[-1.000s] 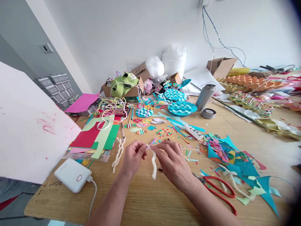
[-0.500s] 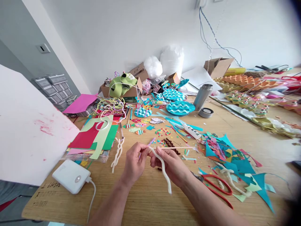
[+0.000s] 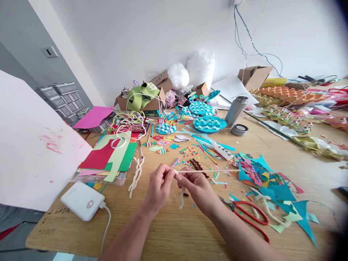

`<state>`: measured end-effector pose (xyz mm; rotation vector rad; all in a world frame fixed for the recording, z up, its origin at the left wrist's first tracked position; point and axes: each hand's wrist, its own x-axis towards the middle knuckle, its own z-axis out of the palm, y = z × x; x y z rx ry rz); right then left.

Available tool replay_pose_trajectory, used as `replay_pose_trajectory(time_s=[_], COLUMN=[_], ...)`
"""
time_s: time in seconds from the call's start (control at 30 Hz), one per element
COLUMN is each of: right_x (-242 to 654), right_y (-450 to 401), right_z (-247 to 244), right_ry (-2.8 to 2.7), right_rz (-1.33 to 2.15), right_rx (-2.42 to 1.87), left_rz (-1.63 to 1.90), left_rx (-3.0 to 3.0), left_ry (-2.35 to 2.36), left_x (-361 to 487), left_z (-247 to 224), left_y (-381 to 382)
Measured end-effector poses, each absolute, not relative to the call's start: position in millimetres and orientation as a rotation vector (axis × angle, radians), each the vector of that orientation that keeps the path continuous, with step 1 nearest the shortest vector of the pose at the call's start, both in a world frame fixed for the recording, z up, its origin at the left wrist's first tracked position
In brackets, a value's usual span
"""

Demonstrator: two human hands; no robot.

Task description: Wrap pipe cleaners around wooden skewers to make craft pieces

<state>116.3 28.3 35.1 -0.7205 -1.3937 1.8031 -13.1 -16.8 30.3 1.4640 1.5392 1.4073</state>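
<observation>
A thin wooden stick [image 3: 214, 170] runs out to the right from between my two hands. My left hand [image 3: 159, 185] pinches its left end, where a white pipe cleaner [image 3: 181, 199] is wound round it. The fingers of my right hand [image 3: 197, 186] are closed on the pipe cleaner beside the stick, and its loose end hangs below them. Left of my hands lie twisted white pipe cleaners [image 3: 136, 177]. Just beyond the hands are a purple twisted piece [image 3: 175, 162] and dark brown twisted pipe cleaners [image 3: 198, 166].
Red-handled scissors [image 3: 251, 215] lie by my right forearm, near blue paper scraps [image 3: 278, 194]. A white power bank [image 3: 82, 201] with a cable sits at left, near coloured paper sheets [image 3: 95, 157]. Further back stand a glue bottle [image 3: 222, 151], blue wavy plates [image 3: 209, 124] and a steel flask [image 3: 236, 110].
The white pipe cleaner's long free end, draped over my right fingers before, now hangs shorter beneath them. The stick reaches further to the right.
</observation>
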Motion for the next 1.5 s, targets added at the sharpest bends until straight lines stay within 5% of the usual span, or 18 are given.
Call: replay_pose_trajectory(time_s=[0.23,0.7,1.13,1.5], right_x=[118.8,115.9,116.8,117.9], right_y=[31.8,32.5,39.9,40.3], right_z=[27.8,29.1,22.2,25.0], right_ry=[-1.674,-1.507,-1.279,-1.11], right_rz=[1.456,1.576,1.798,2.016], right_rx=[-0.802,-0.8,-0.862,-0.868], left_rz=[1.374,1.205,1.366,1.256], left_rx=[1.13,0.702,2.053,2.334], left_ry=[1.382,1.11,1.694,1.902], left_x=[-17.7,-25.8,-22.9,-22.7], left_z=[31.1,37.1,23.9,22.9], left_y=[-13.7,-10.9,-11.2,-12.0])
